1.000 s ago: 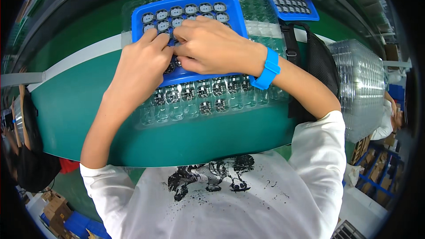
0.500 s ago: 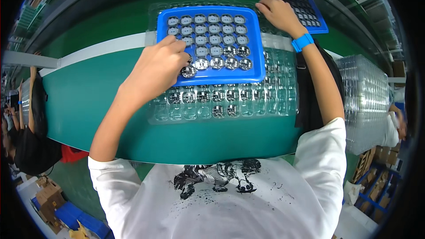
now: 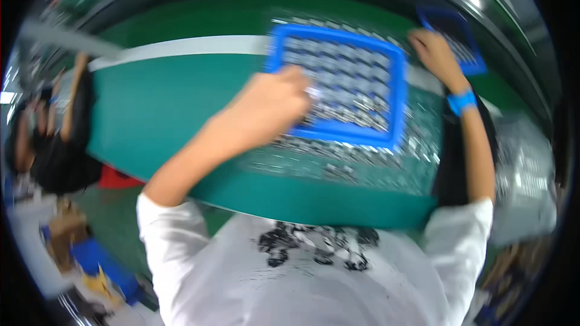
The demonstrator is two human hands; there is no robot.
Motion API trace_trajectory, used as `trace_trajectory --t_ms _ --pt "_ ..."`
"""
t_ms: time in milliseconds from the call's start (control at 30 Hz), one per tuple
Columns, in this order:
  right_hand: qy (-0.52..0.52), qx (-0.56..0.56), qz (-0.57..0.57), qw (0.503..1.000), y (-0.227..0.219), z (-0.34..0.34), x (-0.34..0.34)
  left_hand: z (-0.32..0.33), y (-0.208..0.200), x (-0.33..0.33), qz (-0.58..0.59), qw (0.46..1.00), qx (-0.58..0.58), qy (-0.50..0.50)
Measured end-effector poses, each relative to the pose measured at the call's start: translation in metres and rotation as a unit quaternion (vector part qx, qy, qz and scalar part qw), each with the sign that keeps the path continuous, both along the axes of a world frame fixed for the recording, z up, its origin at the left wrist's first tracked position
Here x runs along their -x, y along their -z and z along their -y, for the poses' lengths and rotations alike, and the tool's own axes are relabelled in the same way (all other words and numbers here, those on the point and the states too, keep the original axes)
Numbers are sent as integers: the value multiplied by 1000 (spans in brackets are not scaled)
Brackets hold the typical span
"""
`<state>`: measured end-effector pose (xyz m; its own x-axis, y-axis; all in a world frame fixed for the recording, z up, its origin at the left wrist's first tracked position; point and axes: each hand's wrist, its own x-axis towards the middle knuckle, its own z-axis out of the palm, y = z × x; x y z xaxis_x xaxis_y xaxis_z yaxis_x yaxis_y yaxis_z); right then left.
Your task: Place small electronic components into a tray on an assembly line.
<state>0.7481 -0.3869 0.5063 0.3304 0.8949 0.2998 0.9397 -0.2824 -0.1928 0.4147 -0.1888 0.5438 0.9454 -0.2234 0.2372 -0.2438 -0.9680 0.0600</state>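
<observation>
A blue tray (image 3: 344, 135) holds rows of small round parts (image 3: 339, 72), pale toward the far side and shiny silver in the nearer rows. My left hand (image 3: 272, 108) is over the tray's left side, fingers closed; a small bright spot shows at the fingertips, but motion blur hides what it is. Under the blue tray lies a clear plastic blister tray (image 3: 272, 162) with more shiny round parts in its pockets. Beyond the blue tray's far right corner, my right hand (image 3: 436, 55), with a blue wristband, has its fingers curled; anything in them is hidden.
A second blue tray (image 3: 474, 63) with parts stands at the far right. Stacked clear trays (image 3: 522, 175) rise beside my right arm. A pale strip (image 3: 193, 47) crosses the green table (image 3: 163, 102). Another person's arm (image 3: 75, 96) shows at the left.
The whole view has shifted and blurred, so the trays sit farther right and lower. My left hand has moved slightly across the tray; my right hand stays near its far right corner.
</observation>
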Motion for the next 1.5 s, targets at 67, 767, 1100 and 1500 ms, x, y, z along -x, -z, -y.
trace_trajectory --t_ms 67,767,1100,1500 --pt "8 -5 -6 1000 6 8 0 -3 2 4 -12 1000 -6 27" --pt "-191 -60 -14 980 -50 -23 150 1 11 23 11 998 54 19" --pt "-296 -2 -31 955 -40 -30 194 6 1 18 -27 996 85 -13" --pt "-311 -9 -15 950 -33 -29 189 3 -6 4 -28 996 10 83"
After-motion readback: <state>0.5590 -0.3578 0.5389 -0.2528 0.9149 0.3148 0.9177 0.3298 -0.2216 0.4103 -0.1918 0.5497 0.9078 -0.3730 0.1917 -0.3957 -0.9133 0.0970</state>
